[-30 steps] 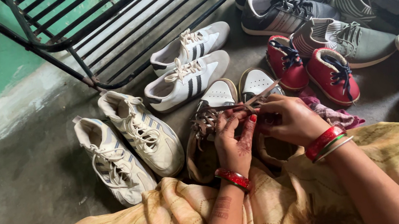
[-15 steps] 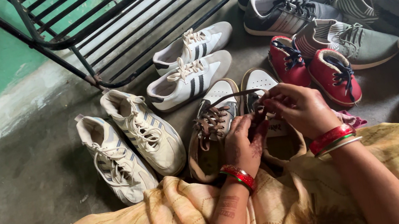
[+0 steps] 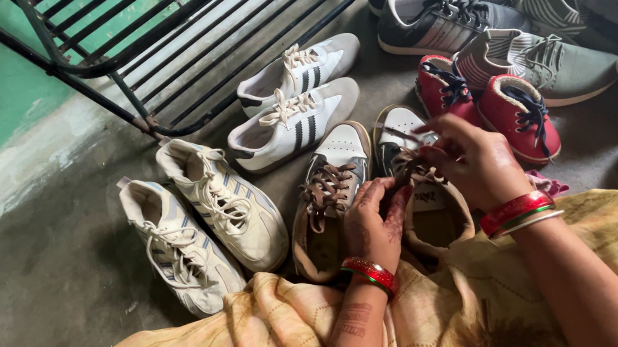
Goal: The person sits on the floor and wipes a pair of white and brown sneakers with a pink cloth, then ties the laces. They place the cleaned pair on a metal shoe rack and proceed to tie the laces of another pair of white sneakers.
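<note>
The left shoe point(image 3: 328, 200) looks already laced; the right shoe point(image 3: 417, 180) is only partly done. The right hand point(image 3: 474, 158) pinches its lace point(image 3: 403, 135), and the left hand point(image 3: 371, 217) holds its side. Both shoes lie on the floor point(image 3: 35, 286) before the knees, toes pointing away, long axis slightly rightward.

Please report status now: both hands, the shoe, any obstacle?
Left hand steadies brown-laced shoe. Right hand pinches its lace. Red shoes close beside.

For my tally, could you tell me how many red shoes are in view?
2: the left red shoe and the right red shoe sit side by side beyond the right hand, which partly covers the left one. More may be hidden.
</note>
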